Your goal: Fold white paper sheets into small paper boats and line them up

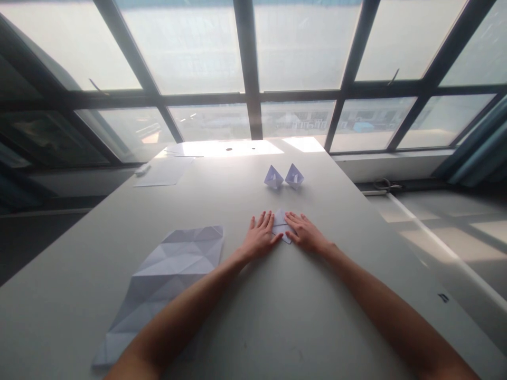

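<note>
In the head view, a small piece of folded paper (pixel 281 229) lies flat on the white bench (pixel 253 322), directly between the two hands and straight ahead of the person. Its far end comes to a point. The left hand (pixel 260 236) rests along its left side and the right hand (pixel 308 234) along its right, palms down, fingers reaching forward. The grip is spread on both sides: thumbs stand away from the fingers, their tips near each other over the paper, and neither hand is pinched around it. How hard they press, I cannot tell.

Beyond it stand two folded paper shapes, a left one (pixel 273 178) and a right one (pixel 294 177), side by side, each with a peak. To the left lies a large creased sheet (pixel 178 258), partly behind the left forearm; farther off is a flat sheet (pixel 164 173).

The folded piece should be very light, thin and easily slid over the smooth top. Layered folds probably make it stiffer than a single sheet, yet its corners look easy to crush or tear. The side edges, near the middle, seem the best place to hold it, with flat fingertips and light pressure, keeping off the far point.
</note>
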{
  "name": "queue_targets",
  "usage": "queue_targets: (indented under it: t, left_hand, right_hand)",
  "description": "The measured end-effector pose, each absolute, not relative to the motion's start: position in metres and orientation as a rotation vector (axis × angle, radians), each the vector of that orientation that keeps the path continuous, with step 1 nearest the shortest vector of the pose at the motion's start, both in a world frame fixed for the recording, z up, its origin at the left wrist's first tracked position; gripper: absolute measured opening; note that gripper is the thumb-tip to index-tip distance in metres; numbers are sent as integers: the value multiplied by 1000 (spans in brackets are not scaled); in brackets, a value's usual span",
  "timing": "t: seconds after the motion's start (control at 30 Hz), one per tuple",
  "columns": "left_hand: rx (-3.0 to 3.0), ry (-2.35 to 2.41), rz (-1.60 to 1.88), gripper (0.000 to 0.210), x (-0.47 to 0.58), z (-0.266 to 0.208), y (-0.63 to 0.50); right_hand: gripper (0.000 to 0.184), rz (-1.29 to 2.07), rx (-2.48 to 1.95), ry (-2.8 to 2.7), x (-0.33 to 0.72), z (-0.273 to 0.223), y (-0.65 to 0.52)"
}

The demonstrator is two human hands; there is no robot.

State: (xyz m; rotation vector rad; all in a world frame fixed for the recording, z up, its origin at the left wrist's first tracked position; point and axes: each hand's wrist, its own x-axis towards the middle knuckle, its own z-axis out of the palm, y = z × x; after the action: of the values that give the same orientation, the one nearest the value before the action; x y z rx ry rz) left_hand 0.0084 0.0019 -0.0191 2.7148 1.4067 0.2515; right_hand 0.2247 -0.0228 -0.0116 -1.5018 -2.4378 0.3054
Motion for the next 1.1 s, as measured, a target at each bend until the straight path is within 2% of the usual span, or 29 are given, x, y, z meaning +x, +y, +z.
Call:
queue_targets:
  t: [0.23, 0.37, 0.57, 0.7, 0.9, 1.1]
  left_hand:
    - [2549, 1754, 294, 97, 7, -26, 2]
    - [2537, 1723, 401, 90, 6, -23, 3]
    - [2722, 1264, 353, 68, 5, -15, 6]
    - [2680, 1257, 297, 69, 4, -16, 8]
    - [2632, 1251, 333, 70, 3, -15, 9]
    - [2576, 1259, 391, 68, 4, -13, 10]
  right_hand:
    - [60, 298, -1525, -2425, 225, -13, -22]
    - [60, 291, -1542, -2394, 224, -13, -23]
    - [59, 309, -1465, -2361, 226, -16, -22]
    - [61, 348, -1358, -2357, 234, -16, -19]
    - [72, 430, -1297, -2371, 248, -13, -15]
    - [74, 447, -1305, -2330, 247, -13, -13]
